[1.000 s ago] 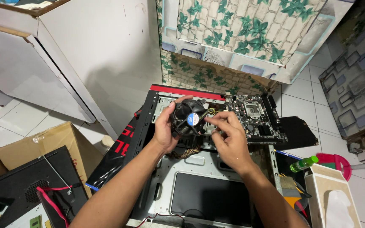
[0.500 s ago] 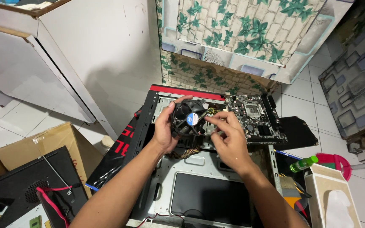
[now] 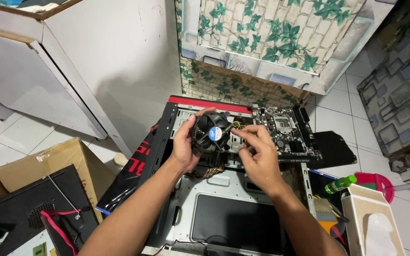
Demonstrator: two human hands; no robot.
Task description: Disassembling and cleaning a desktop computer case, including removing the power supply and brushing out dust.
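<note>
Nothing moved: hands grip cooler fan (image 3: pixel 210 133) over open case (image 3: pixel 243 208) (motherboard (image 3: pixel 283 132) inside).

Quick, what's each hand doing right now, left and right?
Left hand: closed around the round black cooler fan, holding it above the open computer case.
Right hand: fingers pinched at the fan's edge; what they grip cannot be told.

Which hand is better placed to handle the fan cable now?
Right, likely. The right hand pinches at the cooler fan edge, near its cable, while the left hand grips the fan body.
</note>
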